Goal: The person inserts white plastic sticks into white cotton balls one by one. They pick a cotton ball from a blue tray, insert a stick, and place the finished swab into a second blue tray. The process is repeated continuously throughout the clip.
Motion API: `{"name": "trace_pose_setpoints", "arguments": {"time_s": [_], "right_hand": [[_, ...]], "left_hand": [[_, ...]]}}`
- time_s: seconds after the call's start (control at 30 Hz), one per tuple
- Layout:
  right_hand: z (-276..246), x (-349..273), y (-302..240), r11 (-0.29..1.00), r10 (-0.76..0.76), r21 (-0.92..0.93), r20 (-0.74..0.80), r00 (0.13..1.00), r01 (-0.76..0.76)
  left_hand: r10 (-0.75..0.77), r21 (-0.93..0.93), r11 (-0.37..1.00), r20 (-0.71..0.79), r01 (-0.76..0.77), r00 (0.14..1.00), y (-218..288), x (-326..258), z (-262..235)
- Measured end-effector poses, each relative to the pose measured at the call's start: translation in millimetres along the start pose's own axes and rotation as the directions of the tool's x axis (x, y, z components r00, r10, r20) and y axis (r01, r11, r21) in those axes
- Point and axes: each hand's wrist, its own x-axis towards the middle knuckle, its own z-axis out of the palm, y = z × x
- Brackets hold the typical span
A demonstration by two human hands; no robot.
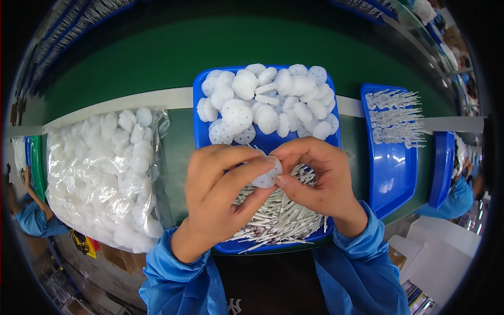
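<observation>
Over the middle of a blue tray, a white round disc with small marks on its face is held between both hands. My left hand pinches it from the left, thumb and fingers closed on its edge. From the other side, my right hand has thumb and forefinger closed together at the disc's right edge; anything small between those fingertips is hidden. Similar white discs lie heaped in the far part of the tray. Below my hands, its near part holds many thin white sticks, partly covered by my fingers.
To the left lies a clear plastic bag full of white discs. On the right, a blue tray carries rows of assembled stick pieces. Another blue tray stands farther right. Co-workers' blue sleeves show at both sides.
</observation>
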Motion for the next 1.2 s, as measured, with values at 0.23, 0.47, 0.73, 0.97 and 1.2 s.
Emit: {"name": "trace_pose_setpoints", "arguments": {"time_s": [0.23, 0.47, 0.73, 0.97, 1.2], "right_hand": [[-1, 0, 3, 0.997, -0.012, 0.071, 0.057, 0.998, 0.008], [0, -1, 1, 0.986, 0.003, 0.164, 0.077, 0.997, -0.015], [-8, -6, -1, 0.995, 0.09, 0.047, -0.002, 0.996, -0.09], [-46, -28, -10, 0.913, -0.145, -0.397, -0.099, 0.985, 0.095], [-24, -6, 6, 0.482, -0.419, -0.782, 0.19, 0.888, 0.395]], "left_hand": [[0.023, 0.06, 0.998, -0.058, -0.019, 0.998, 3, 1, 2], [0.044, 0.047, 0.998, -0.001, -0.044, 0.999, -1, -3, 1], [0.063, 0.022, 0.998, 0.076, -0.065, 0.995, 3, -2, 0], [-0.137, -0.032, 0.989, 0.141, 0.143, 0.98, 4, -6, -6], [-0.063, 0.113, 0.994, 0.494, 0.008, 0.867, 5, -12, -13]]}}
